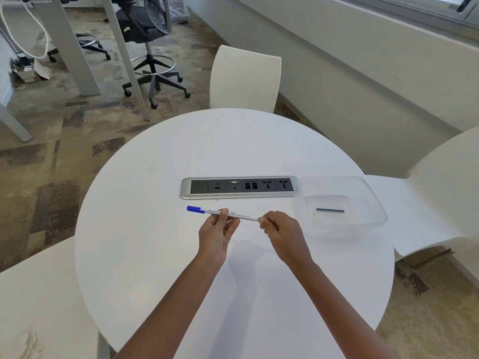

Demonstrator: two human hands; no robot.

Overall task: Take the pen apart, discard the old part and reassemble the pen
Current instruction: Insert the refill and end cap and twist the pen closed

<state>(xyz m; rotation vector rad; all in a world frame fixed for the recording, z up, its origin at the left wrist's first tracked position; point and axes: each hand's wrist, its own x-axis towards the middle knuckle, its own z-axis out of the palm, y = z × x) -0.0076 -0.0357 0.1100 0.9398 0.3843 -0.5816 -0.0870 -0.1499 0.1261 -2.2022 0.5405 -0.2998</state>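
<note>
A white pen with a blue cap at its left end hangs level above the round white table. My left hand pinches the barrel near its middle. At the pen's right end my right hand has its fingertips closed around the tip, which is hidden by the fingers. A thin dark blue refill lies flat in the clear plastic container to the right of my hands.
A silver and black socket panel is set into the table just beyond the pen. White chairs stand at the far side, the right and the near left. A black office stool is on the carpet beyond.
</note>
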